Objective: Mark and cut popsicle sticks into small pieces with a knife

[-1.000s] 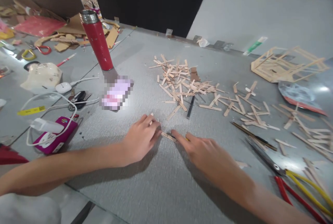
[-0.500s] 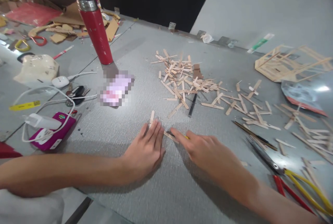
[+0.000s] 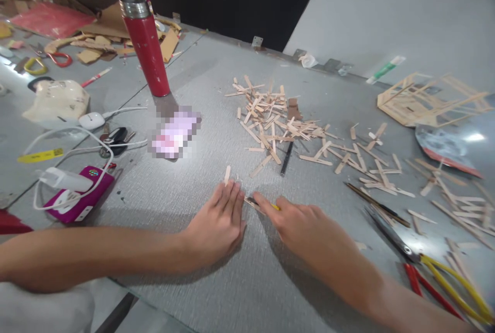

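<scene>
A loose pile of flat, pale wooden sticks point(image 3: 293, 128) lies beyond both hands on the grey textured table point(image 3: 216, 302), tabletop stretching between. The near edge runs well apart from the pile. Nearer than the pile, the left hand point(image 3: 218, 222) lies flat, fingers straight and together, a pale wooden strip point(image 3: 227, 174) jutting past them. The right hand point(image 3: 297, 219) grips a slim, yellow, dark-tipped tool point(image 3: 276, 207), its tip at a thin wooden stick point(image 3: 255, 206) between the hands. Left of the pile stands a tall red metal flask point(image 3: 149, 54), uncapped; I can't see its contents.
</scene>
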Tool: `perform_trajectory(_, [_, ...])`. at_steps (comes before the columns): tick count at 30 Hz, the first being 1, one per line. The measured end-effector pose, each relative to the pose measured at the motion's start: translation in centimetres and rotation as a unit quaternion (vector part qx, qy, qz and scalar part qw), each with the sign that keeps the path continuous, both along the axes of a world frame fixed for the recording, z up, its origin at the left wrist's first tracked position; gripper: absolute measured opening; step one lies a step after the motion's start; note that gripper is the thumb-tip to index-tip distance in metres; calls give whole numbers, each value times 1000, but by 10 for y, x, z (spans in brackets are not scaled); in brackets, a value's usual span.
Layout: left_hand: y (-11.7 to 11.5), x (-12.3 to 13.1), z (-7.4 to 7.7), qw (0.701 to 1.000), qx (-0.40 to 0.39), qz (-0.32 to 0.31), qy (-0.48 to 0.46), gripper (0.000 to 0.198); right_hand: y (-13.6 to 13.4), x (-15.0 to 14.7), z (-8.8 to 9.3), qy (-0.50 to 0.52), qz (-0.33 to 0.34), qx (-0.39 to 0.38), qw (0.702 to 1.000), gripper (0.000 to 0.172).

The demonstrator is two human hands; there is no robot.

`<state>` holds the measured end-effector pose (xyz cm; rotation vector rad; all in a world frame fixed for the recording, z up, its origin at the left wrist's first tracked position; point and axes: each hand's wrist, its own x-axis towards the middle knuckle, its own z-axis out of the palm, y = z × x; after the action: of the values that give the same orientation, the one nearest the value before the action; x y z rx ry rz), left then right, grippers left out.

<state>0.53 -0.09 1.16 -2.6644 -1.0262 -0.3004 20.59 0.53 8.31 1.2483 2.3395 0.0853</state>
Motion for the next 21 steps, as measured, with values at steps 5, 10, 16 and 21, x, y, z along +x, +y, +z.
perform_trajectory(5, [1,0,-1,1000,11,-11,11,53,0,3,-2,7,14,19,1000,66])
perform_trajectory(10, [2,-2,-1,999,12,-25,24,53,5,-1,4,-5,21,1,1000,67])
perform_trajectory(16, [4,-5,1,998,-12,-39,51,56,12,-13,17,-24,74,-4,997,52])
perform_trajectory(21, [7,-9,1,997,-37,-53,41,57,18,-22,28,-16,98,-1,995,39])
